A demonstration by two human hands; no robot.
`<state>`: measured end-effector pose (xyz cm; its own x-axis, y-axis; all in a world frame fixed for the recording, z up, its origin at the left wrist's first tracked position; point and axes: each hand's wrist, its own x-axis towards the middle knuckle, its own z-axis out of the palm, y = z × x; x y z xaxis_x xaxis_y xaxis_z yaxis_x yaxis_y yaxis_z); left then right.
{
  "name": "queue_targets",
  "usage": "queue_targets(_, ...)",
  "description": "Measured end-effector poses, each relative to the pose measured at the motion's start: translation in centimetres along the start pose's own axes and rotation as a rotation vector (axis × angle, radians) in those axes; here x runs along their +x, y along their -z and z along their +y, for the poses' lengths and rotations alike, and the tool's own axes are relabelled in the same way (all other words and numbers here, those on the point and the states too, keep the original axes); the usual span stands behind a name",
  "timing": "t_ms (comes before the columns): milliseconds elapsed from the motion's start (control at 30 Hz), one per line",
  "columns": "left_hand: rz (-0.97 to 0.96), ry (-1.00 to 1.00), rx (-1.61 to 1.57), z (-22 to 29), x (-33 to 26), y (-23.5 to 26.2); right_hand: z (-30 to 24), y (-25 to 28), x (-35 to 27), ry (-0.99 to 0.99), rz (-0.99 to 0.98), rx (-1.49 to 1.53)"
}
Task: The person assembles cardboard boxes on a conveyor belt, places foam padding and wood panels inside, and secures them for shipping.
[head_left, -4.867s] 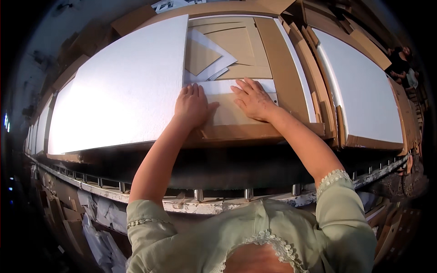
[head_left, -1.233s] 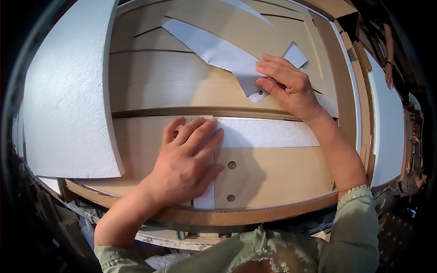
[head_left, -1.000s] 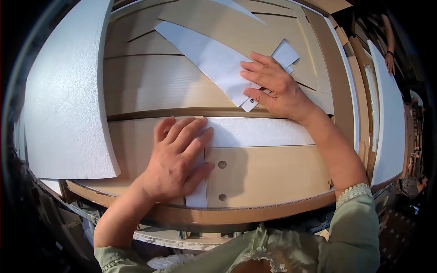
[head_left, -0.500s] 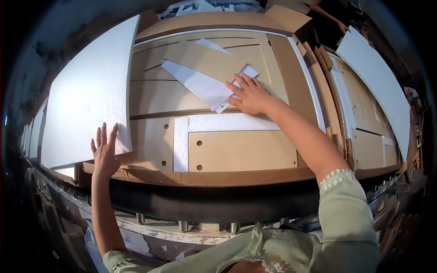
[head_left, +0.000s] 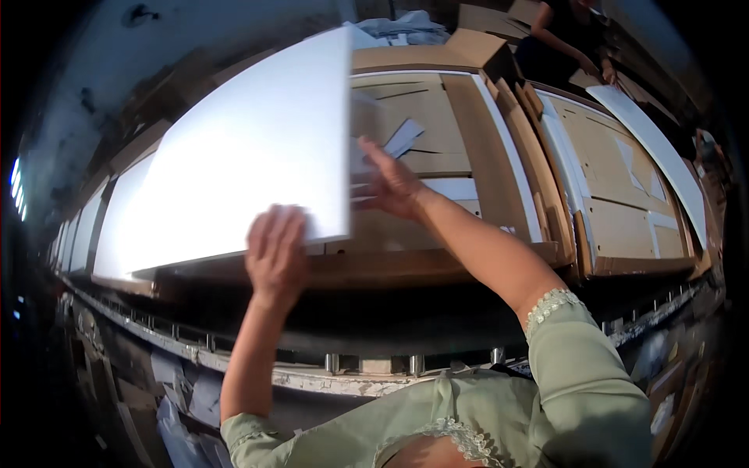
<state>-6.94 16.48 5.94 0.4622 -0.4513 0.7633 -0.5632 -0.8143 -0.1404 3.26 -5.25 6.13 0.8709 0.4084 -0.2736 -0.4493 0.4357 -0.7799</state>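
Hands: two; white foam sheet (head_left: 250, 148): one

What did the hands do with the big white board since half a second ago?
The left hand took hold of the big white foam board by its near edge and swung it rightward over the cardboard tray. The right hand left the white strip and now meets the board's edge. The strip stayed in the tray.

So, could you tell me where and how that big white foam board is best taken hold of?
Probably by two edges, a hand on each. The white foam board is wide, thin and tilted up over the open cardboard box, so one hand would let it flex. The left hand already takes the near bottom edge from below; the right hand meets the right edge.
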Motion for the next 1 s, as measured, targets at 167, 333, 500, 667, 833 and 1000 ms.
queue_targets(167, -0.143, -0.080, -0.320, 10.3, -0.2, -1.4, -1.8, 5.2, -6.4, 0.289, 0.375, -0.282)
queue_targets(333, 0.037, 0.025, -0.415, 15.3, -5.9, -0.5, -6.4, 17.9, -13.1, 0.318, 0.342, -0.368)
queue_targets(500, -0.246, 0.255, -0.012, 8.9, -7.4, -0.3, -11.0, 26.7, -16.0, 0.101, 0.354, -0.294)
queue_targets(667, -0.261, 0.456, -0.011, 8.8, -6.5, -1.3, -9.9, 28.0, -11.7, 0.173, 0.400, -0.328)
queue_targets(833, -0.518, 0.422, 0.001, 7.4, -6.3, -1.3, -9.7, 25.4, -12.1, 0.196, 0.260, -0.444)
queue_targets(1000, -0.054, 0.417, 0.044, 8.5, -6.6, -0.5, -8.3, 24.9, -11.2, 0.289, 0.328, -0.420)
